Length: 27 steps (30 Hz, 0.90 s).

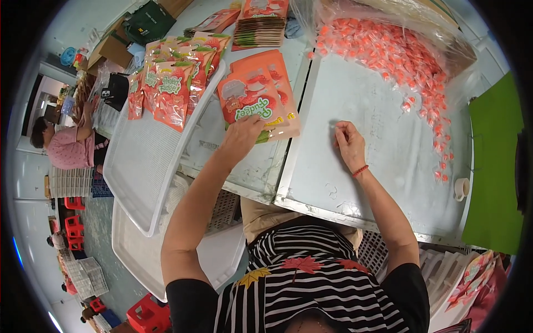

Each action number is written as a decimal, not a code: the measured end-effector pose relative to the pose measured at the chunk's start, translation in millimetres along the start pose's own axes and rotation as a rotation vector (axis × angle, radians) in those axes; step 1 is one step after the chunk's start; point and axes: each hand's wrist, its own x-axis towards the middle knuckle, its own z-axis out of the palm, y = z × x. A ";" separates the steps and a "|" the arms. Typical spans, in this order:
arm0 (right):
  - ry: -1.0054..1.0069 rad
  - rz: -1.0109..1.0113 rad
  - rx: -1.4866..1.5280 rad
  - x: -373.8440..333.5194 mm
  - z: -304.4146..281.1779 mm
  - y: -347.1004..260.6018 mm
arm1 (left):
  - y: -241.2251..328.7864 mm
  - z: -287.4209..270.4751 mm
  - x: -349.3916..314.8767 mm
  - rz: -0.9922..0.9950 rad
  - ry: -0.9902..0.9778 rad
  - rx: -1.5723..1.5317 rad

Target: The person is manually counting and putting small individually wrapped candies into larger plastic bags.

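My left hand [244, 137] is closed on the near edge of a flat red-and-peach printed candy pouch [244, 100], the top one of a fanned stack on the table. My right hand [350, 145], with a red bracelet at the wrist, is over the bare white tabletop [355, 94]. Its fingers are curled together, and anything inside them is hidden. Beyond it and to its right lies a big heap of red, clear-wrapped candies [383, 50], trailing down the table's right side.
A white mesh tray [144, 150] at left bears several filled pouches [172, 89]. More flat pouches [258, 28] are stacked at the back. A tape roll [461, 189] stands by a green panel [494, 166] at right. Another person [69, 145] works far left, near red stools [74, 225].
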 end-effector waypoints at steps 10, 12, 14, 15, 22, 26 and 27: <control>-0.162 -0.087 0.061 -24.0 43.4 -35.8 | 18.7 -15.1 14.4 -0.190 0.301 -0.403; -0.176 -0.051 0.227 -24.8 67.9 -63.0 | 33.1 -18.5 18.6 -0.154 0.425 -0.402; -0.175 0.045 0.332 -20.5 78.2 -89.4 | 50.2 -14.0 17.7 -0.174 0.432 -0.400; -0.181 0.144 0.438 -17.9 79.2 -94.7 | 56.2 -12.1 16.9 -0.201 0.436 -0.397; -0.258 0.157 0.263 -16.5 62.3 -82.6 | 66.6 -6.5 12.8 -0.262 0.376 -0.560; -0.223 0.121 0.302 -20.0 54.1 -77.2 | 56.7 -0.3 9.5 -0.376 0.284 -0.852; -0.190 0.120 0.293 -20.7 52.8 -75.5 | 53.6 3.3 7.8 -0.480 0.256 -1.076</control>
